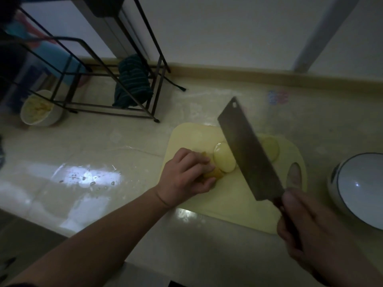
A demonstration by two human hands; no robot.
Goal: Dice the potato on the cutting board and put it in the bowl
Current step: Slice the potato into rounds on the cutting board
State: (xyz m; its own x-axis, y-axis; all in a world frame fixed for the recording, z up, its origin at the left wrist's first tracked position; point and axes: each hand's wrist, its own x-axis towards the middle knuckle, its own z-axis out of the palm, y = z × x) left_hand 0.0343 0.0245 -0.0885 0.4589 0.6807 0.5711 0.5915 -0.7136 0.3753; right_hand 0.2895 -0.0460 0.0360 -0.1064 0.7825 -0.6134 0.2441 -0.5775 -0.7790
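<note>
A dim home kitchen. A pale stone counter [103,146] meets a white wall, with a black wire rack [87,75] at ten o'clock. A cutting board [194,133], cleaver [248,154] and bowl [360,189] lie at three o'clock.

Far left we see a white tub [41,109] of pale food under a black rack [116,65] holding a striped cloth [132,81].

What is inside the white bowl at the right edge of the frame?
The white bowl shows only bare glazed inside with a small glint; no potato pieces show in it. Its right part runs out of frame, so that part cannot be checked.
</note>
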